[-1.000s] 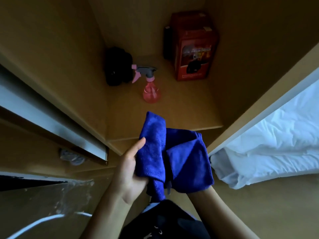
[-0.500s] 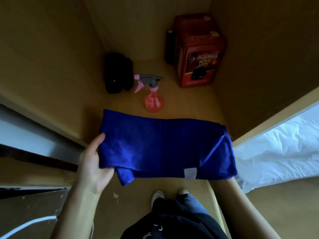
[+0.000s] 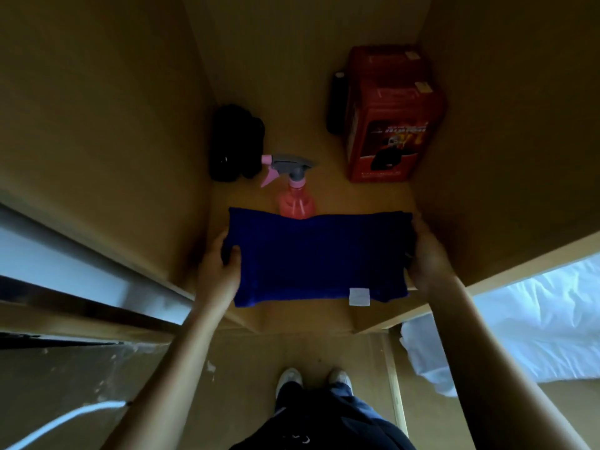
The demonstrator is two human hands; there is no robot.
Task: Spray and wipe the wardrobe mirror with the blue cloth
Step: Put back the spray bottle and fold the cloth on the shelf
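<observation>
The blue cloth (image 3: 319, 258), folded into a flat rectangle with a white tag at its near right corner, lies over the wardrobe shelf (image 3: 360, 194). My left hand (image 3: 220, 266) grips its left edge, thumb on top. My right hand (image 3: 428, 254) holds its right edge. Just behind the cloth stands a pink spray bottle (image 3: 295, 196) with a grey and pink trigger head pointing left; the cloth hides its base. A pale strip at the left edge may be the sliding door (image 3: 74, 271); no mirror surface is plainly visible.
On the shelf, a black object (image 3: 233, 147) sits at the back left and a red box (image 3: 389, 115) at the back right, a dark item behind it. Wardrobe side walls close in both sides. White bedding (image 3: 532, 323) lies to the right. My shoes (image 3: 313, 378) stand on the floor below.
The cloth went from bunched in both hands to spread out flat, then moved forward and down onto the shelf in front of the spray bottle. Both hands now hold its ends.
</observation>
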